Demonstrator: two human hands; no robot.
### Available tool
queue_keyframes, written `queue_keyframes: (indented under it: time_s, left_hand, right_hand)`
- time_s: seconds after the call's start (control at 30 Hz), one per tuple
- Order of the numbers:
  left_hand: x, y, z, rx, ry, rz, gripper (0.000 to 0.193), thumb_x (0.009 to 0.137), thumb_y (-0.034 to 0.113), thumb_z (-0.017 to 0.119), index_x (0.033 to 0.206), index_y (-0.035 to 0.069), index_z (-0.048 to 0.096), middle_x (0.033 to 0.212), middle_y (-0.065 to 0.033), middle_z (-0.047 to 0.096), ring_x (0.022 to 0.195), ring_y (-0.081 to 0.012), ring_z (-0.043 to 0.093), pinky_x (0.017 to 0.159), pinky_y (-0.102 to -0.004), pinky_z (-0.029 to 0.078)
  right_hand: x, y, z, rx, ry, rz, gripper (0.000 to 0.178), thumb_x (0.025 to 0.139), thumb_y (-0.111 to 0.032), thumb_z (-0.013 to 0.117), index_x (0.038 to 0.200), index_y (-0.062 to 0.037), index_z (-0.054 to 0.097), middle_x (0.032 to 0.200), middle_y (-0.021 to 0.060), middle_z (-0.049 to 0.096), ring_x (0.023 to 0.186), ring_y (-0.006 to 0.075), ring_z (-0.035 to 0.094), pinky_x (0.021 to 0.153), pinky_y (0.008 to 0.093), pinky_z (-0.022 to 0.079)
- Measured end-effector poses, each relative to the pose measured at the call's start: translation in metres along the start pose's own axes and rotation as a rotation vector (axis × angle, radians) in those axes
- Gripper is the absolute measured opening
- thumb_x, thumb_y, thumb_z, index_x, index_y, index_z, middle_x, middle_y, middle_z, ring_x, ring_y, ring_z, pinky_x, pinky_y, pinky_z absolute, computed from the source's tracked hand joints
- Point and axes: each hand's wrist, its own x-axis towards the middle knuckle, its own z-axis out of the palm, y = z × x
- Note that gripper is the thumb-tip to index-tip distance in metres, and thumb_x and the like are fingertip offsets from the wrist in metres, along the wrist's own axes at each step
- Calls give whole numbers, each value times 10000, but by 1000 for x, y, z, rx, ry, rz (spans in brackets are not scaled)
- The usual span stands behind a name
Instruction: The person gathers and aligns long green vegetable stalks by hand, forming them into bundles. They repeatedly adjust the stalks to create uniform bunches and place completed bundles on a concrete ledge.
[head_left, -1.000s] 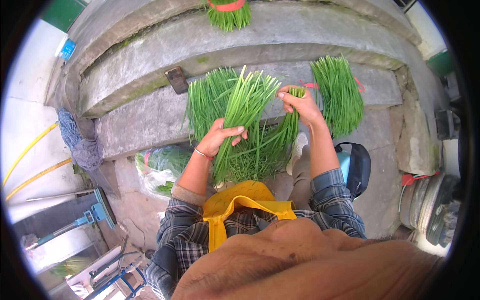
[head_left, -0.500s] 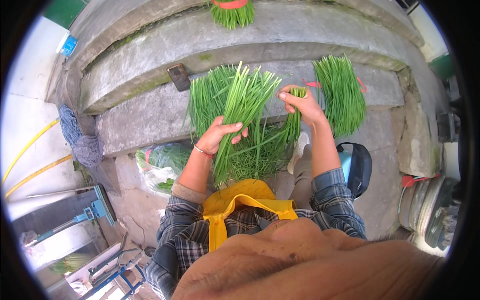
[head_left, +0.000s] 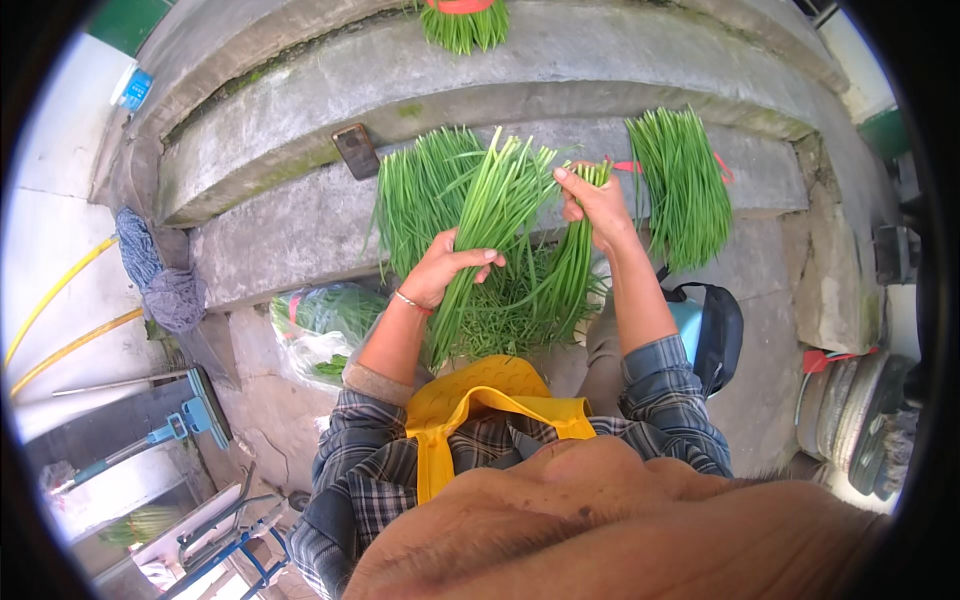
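My left hand (head_left: 445, 272) is closed around a thick bunch of garlic chives (head_left: 492, 205), its pale stem ends pointing up and away from me. Just right of it, my right hand (head_left: 598, 205) grips a smaller bunch of garlic chives (head_left: 570, 272) near the stem ends, and the leaves hang down. The right thumb and fingertips are close to the upper stems of the left bunch; whether they touch is unclear. Behind the left hand, a pile of chives (head_left: 415, 195) lies on the step. A tidy chive bundle (head_left: 682, 190) with red tape beside it lies to the right.
Concrete steps (head_left: 270, 240) rise ahead, with a phone (head_left: 356, 152) on the lowest. Loose green trimmings (head_left: 490, 320) lie below my hands. A plastic bag of greens (head_left: 325, 325) is at left, a dark bag (head_left: 718, 340) at right. A red-banded bundle (head_left: 465, 25) sits higher up.
My right hand has shifted slightly left and turned, bringing its bunch nearer the left one. Its hanging leaves look fuller, and the shoe behind is now covered. The left hand has barely moved.
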Motion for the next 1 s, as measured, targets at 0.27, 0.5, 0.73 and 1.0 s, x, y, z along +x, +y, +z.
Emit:
queue_keyframes:
  time_s: [0.27, 0.5, 0.73, 1.0]
  left_hand:
    - [0, 0, 0, -182, 162, 28, 269, 841, 73, 671, 1082, -15, 593, 891, -159, 689, 583, -140, 545, 559, -287, 466]
    - [-1, 2, 0, -90, 226, 117, 203, 833, 97, 715, 983, 10, 610, 796, -95, 667, 564, -111, 508, 539, -265, 424]
    - [0, -4, -3, -424, 152, 36, 189, 881, 100, 675, 1008, -11, 589, 833, -108, 621, 543, -109, 474, 519, -257, 387]
    - [3, -11, 9, -444, -18, -99, 318, 917, 147, 654, 1189, 17, 551, 991, -148, 661, 608, -138, 548, 556, -249, 464]
  right_hand:
    - [-2, -3, 1, 203, -1, -28, 183, 872, -147, 730, 922, -26, 603, 706, 29, 547, 505, 101, 461, 484, 282, 374]
    - [9, -4, -12, 345, 178, -135, 182, 874, -140, 728, 936, -17, 609, 710, 21, 548, 514, 102, 459, 509, 275, 395]
    - [8, 2, -5, 270, 74, -125, 407, 850, -133, 751, 1199, -4, 586, 764, 9, 539, 607, 106, 503, 555, 278, 430]
    - [-1, 6, 3, 184, -134, -146, 325, 868, -172, 738, 1129, -8, 639, 789, 0, 572, 631, 92, 542, 596, 265, 468]
